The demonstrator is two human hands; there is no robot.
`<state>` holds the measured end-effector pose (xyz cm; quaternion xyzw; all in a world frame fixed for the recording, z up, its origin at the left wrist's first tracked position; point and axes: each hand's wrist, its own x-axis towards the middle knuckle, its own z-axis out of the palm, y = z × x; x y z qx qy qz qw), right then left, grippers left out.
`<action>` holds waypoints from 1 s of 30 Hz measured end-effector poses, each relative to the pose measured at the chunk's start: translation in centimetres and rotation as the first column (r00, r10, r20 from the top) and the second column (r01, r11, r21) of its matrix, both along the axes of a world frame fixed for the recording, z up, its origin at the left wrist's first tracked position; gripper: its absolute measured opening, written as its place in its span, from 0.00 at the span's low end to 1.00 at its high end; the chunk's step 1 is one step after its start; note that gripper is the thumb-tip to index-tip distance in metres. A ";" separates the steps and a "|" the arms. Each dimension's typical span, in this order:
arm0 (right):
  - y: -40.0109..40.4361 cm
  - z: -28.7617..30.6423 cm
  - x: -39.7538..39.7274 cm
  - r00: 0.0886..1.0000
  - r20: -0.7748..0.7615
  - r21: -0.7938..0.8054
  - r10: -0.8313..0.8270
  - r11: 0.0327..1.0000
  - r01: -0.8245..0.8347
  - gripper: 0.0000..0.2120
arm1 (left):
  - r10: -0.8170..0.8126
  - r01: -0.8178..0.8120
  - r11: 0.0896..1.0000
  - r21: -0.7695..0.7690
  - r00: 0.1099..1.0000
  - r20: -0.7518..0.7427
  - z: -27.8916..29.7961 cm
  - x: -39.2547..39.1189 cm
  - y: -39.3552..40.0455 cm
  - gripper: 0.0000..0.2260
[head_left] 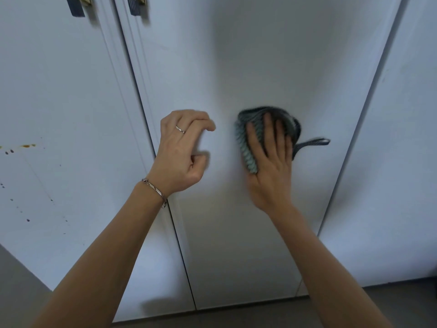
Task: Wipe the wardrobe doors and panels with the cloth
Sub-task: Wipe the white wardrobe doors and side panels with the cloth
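Observation:
A grey-green ribbed cloth [246,143] with a hanging loop lies flat against the middle white wardrobe door [248,67]. My right hand [272,162] presses it to the door with straight, spread fingers. My left hand [182,150] hovers just left of it, close to the door's left edge, with loosely curled fingers that hold nothing. It wears a ring and a bracelet.
The left wardrobe door [59,102] carries brown and dark spots [26,146]. Two dark tassels hang from brass handles [76,4] at the top left. A further white panel [402,162] stands at the right. Grey floor [236,316] runs below the doors.

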<state>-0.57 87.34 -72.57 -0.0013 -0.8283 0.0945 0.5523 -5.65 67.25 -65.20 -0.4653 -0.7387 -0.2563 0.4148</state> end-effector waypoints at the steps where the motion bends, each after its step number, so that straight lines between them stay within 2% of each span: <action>1: 0.1 0.6 -0.1 0.999 -0.036 -0.048 -0.009 0.999 0.007 0.31 | -0.002 0.002 1.000 -0.002 1.000 -0.002 0.0 0.0 0.0 0.23; 5: -0.7 -1.8 -0.8 0.995 -0.092 -0.232 -0.046 0.972 0.024 0.31 | 0.000 0.000 1.000 -0.001 1.000 -0.014 0.0 -0.1 -0.1 0.23; 8: -3.1 -7.2 -0.7 1.000 -0.012 -0.388 -0.013 0.922 0.007 0.32 | -0.001 0.001 1.000 0.007 1.000 -0.013 -0.1 -0.2 0.0 0.22; 11: -5.5 -13.1 0.5 0.989 0.124 -0.351 0.081 0.936 -0.033 0.36 | 0.001 -0.001 1.000 0.003 1.000 -0.018 -0.1 -0.3 0.0 0.22; 13: -5.7 -14.9 0.8 0.985 0.142 -0.295 0.102 0.954 -0.056 0.37 | 0.001 -0.001 1.000 -0.003 1.000 -0.022 -0.2 -0.3 -0.1 0.22; 17: -3.9 -10.0 0.3 0.990 0.081 -0.319 0.115 0.944 -0.084 0.37 | -0.004 0.004 1.000 0.003 1.000 -0.019 -0.1 -0.2 -0.1 0.22; 21: -1.4 -0.4 -0.4 0.989 -0.126 -0.401 0.080 0.908 -0.124 0.31 | -0.012 0.012 1.000 0.008 1.000 -0.011 -0.1 -0.2 -0.1 0.22; 23: -1.2 2.7 -0.7 0.982 -0.182 -0.435 0.056 0.891 -0.132 0.28 | -0.016 0.016 1.000 0.008 1.000 -0.002 0.0 -0.2 -0.1 0.22; 26: -1.9 2.4 -1.1 0.989 -0.151 -0.347 0.002 0.936 -0.054 0.29 | -0.017 0.017 1.000 0.017 1.000 0.001 0.0 -0.1 0.0 0.23; 28: -2.3 -0.7 -0.9 0.997 -0.065 -0.178 0.035 0.983 -0.046 0.31 | -0.019 0.019 1.000 0.021 1.000 0.003 -0.1 -0.1 0.0 0.23; 30: -3.1 -5.2 -0.4 0.994 0.095 0.008 0.062 0.998 -0.063 0.36 | -0.015 0.015 1.000 0.024 1.000 0.004 -0.1 -0.2 0.0 0.23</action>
